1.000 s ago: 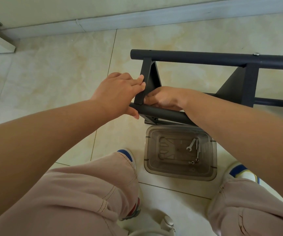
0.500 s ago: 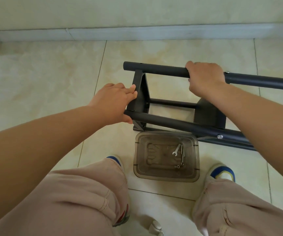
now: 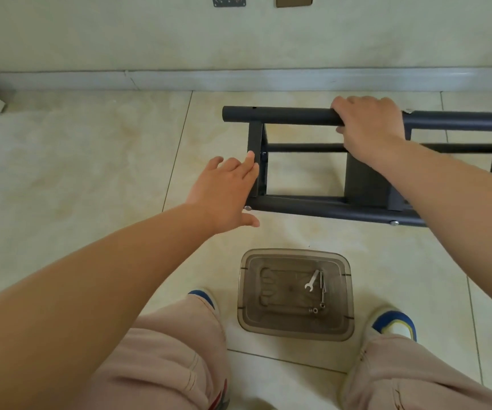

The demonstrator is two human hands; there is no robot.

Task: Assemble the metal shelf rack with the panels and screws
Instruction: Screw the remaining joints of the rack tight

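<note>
Shelf rack [image 3: 313, 207] on its side — right hand [image 3: 369, 125] grasping the top tube [image 3: 280, 115] to steady it, left hand [image 3: 227, 190] released, fingertips brushing the end bracket [image 3: 255, 140]

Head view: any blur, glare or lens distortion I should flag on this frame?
Head view: soft, even daylight, no harsh glare on the floor; wide-angle bending curves the baseboard and stretches the forearms; the left hand looks slightly soft, the right hand on the rack sharper; the wrench in the bin is readable, the screws small.
</note>
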